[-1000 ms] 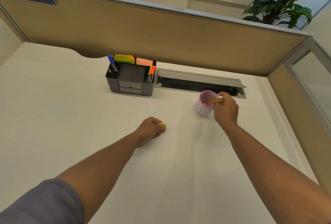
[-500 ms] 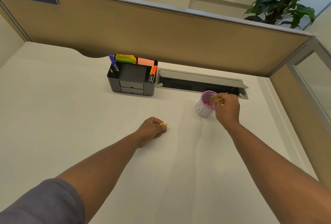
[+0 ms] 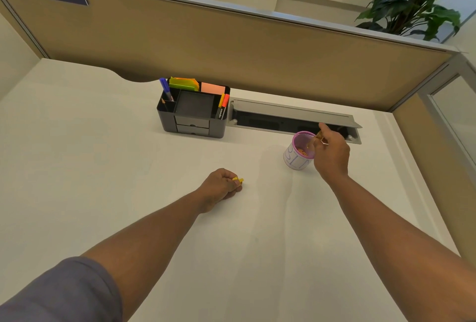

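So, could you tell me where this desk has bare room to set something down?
Bare desk lies left of the organizer and left hand, and between the forearms. It is crowded around the pink cup, right hand and cable tray.

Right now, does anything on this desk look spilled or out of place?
Nothing spilled or damaged. The pink cup stands upright, the right hand holding a gold piece at its rim; the left hand pinches a yellow piece. Only the cable hatch lid behind the cup stands open.

right hand (image 3: 332, 153): pinches clip (image 3: 320, 138) over pink cup (image 3: 298, 151) | left hand (image 3: 221, 184): holds yellow clip (image 3: 238, 180)
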Demonstrator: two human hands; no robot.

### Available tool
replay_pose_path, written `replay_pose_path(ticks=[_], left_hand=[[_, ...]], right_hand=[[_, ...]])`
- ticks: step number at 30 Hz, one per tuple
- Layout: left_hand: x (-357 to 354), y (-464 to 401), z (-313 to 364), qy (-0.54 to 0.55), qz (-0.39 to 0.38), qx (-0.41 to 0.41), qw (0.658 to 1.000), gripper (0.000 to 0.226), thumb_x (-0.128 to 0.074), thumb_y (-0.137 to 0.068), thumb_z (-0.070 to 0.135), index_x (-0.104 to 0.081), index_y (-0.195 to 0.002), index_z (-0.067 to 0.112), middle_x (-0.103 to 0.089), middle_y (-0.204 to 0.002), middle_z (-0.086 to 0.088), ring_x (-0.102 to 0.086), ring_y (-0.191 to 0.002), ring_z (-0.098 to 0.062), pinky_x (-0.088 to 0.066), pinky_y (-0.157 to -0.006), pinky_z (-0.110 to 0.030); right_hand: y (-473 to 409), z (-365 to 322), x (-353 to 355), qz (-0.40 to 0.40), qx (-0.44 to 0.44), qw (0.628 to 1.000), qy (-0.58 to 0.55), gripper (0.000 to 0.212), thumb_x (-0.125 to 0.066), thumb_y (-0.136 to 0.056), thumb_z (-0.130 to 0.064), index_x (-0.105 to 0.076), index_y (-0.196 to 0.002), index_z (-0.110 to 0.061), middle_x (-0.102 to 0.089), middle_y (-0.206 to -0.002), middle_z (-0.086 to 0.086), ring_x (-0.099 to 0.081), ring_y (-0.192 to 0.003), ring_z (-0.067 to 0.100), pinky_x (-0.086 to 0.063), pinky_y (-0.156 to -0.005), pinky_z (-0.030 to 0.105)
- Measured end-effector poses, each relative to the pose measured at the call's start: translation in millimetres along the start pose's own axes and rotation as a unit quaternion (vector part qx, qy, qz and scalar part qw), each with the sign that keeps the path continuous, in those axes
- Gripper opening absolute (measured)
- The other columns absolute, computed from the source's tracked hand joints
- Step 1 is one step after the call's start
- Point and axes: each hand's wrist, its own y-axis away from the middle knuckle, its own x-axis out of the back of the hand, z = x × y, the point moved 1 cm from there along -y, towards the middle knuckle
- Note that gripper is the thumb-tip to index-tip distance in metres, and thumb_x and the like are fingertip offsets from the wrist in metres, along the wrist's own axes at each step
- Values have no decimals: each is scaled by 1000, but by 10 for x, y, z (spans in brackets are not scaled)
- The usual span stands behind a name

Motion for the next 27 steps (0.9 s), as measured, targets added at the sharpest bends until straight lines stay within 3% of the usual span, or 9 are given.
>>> replay_pose_path(ticks=[5, 8, 10, 14, 16, 20, 24, 27], left_hand=[[4, -9, -4, 2, 0, 0, 1000, 16, -70, -94, 14, -61, -105, 10, -78, -96, -10, -69, -89, -18, -59, -84, -28], [4, -13, -7, 4, 2, -1, 1000, 16, -70, -94, 14, -61, -106, 10, -78, -95, -10, -69, -88, -17, -59, -84, -27], [5, -14, -9, 2, 1, -2, 1000, 15, -70, -94, 14, -61, -104, 10, -78, -94, -9, -69, -88, -18, -59, -85, -29], [4, -8, -9, 2, 0, -5, 1000, 16, -71, -94, 14, -61, -105, 10, -77, -94, -9, -69, -89, -18, -58, -88, -31], [2, -3, -6, 3, 1, -6, 1000, 16, -71, -93, 14, -61, -105, 10, -78, -93, -9, -69, -88, -18, -58, -88, -32], [1, 10, 1, 6, -1, -6, 1000, 17, -72, -93, 15, -61, -105, 9, -78, -93, -9, -69, -89, -18, -58, -88, -32], [4, 23, 9, 0, 0, -7, 1000, 15, -71, -93, 15, -61, -103, 10, -78, -96, -10, -69, -92, -20, -57, -94, -36], [2, 30, 10, 0, 0, -6, 1000, 15, -71, -94, 14, -61, -104, 10, -77, -98, -12, -68, -93, -21, -56, -98, -40]], right_hand=[[29, -31, 32, 17, -1, 996, -92, 58, -71, -91, -10, -38, -133, -34, -66, -107, -1, -64, -91, 17, -46, -65, 15], [13, 1, 17, -2, 38, 998, -49, 30, -69, -93, -12, -53, -110, -30, -66, -100, -2, -66, -91, 21, -45, -62, 16], [20, 35, -6, -9, 48, 998, -24, 22, -67, -95, -12, -55, -102, -30, -65, -97, -2, -66, -92, 25, -44, -61, 16], [29, 48, -5, 28, 28, 996, -81, 40, -70, -94, -16, -47, -123, -30, -65, -104, -4, -65, -91, 16, -45, -66, 12], [23, 42, 0, 32, 26, 994, -101, 48, -71, -92, -15, -43, -126, -32, -67, -107, -2, -66, -92, 17, -51, -70, 18], [9, 27, -1, 32, 26, 996, -82, 44, -70, -93, -14, -46, -123, -34, -66, -108, 1, -65, -92, 20, -53, -73, 27], [30, 34, -20, 17, 47, 997, -52, 26, -70, -93, -13, -54, -102, -31, -67, -97, 0, -66, -89, 22, -45, -62, 16], [50, 7, 4, 24, 38, 996, -74, 28, -70, -93, -13, -52, -105, -32, -66, -97, -3, -65, -87, 17, -43, -62, 12]])
